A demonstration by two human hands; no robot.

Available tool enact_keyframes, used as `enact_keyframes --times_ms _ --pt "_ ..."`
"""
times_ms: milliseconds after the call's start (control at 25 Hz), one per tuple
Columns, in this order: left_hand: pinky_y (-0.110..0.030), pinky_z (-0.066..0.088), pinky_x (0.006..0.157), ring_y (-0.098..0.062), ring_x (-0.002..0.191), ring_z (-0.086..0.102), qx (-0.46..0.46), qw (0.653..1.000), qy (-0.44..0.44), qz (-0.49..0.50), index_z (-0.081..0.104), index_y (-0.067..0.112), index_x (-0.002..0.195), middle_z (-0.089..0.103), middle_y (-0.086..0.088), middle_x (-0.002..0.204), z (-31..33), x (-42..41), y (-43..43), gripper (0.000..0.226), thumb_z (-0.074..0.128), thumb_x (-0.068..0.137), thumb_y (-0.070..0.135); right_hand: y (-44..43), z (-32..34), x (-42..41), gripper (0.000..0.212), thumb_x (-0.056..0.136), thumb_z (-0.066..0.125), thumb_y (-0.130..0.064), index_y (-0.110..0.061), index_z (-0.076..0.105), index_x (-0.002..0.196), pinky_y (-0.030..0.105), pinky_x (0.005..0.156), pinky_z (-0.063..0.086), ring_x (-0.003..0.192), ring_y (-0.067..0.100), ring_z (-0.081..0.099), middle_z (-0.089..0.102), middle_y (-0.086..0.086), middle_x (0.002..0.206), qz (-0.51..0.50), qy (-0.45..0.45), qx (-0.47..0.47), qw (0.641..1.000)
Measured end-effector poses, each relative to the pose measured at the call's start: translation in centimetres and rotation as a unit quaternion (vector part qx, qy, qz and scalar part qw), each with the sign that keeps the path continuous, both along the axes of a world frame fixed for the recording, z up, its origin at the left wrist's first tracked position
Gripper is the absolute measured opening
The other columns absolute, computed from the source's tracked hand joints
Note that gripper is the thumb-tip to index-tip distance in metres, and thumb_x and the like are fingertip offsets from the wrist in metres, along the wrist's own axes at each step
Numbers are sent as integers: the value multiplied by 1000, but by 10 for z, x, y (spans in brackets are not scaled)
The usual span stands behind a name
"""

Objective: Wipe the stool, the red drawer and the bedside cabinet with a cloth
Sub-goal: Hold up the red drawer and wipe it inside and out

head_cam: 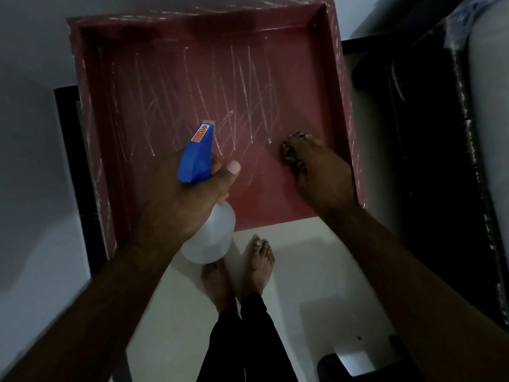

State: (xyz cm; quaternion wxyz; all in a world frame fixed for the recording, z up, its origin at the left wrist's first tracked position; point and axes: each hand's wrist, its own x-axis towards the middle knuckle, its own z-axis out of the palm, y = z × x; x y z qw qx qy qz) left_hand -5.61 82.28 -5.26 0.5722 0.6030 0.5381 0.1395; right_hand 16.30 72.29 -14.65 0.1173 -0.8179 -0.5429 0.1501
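Red is the colour of the big drawer in front of us, and its open side faces us. Thin white streaks run up and down across its inside.

Our left hand is wrapped tight around the neck of a spray bottle. The thumb lies over the front. The bottle has a blue top and a cloudy white body, and its nozzle points at the streaks in the drawer.

Our right hand is inside the drawer, near its right wall. Its fingers are bent over a small dark cloth and press it down on the red bottom. We can see only a bit of the cloth poking out from under the fingers.

Below the drawer we see our two bare feet close together on a pale floor, with black trouser legs above them. A dark piece of furniture stands just beside the drawer on the right. The room is dim, so we cannot tell what it is.
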Motion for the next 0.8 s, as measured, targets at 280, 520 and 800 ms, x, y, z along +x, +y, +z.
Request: enact_keyframes --times_ms 280,520,800 --pt "-52 61 82 -26 71 74 -5 1000 9 19 57 9 88 70 -14 73 0 6 -3 31 76 87 34 4 3 -30 64 84 68 0 -18 58 144 47 91 58 134 31 57 61 10 146 134 1 -22 991" --pt "-44 62 82 -23 73 74 6 1000 9 -1 57 2 95 68 -20 76 4 5 0 38 72 89 36 18 2 -1 55 90 67 -6 -19 58 142 48 93 59 123 29 62 63 8 140 -8 -5 -10 1000" --pt "-26 61 70 -24 72 73 1 1000 -16 3 56 -3 94 65 -26 78 5 8 3 45 72 87 38 20 1 -7 68 82 71 3 -19 57 145 50 92 59 128 35 60 63 11 143 153 -4 -22 988"
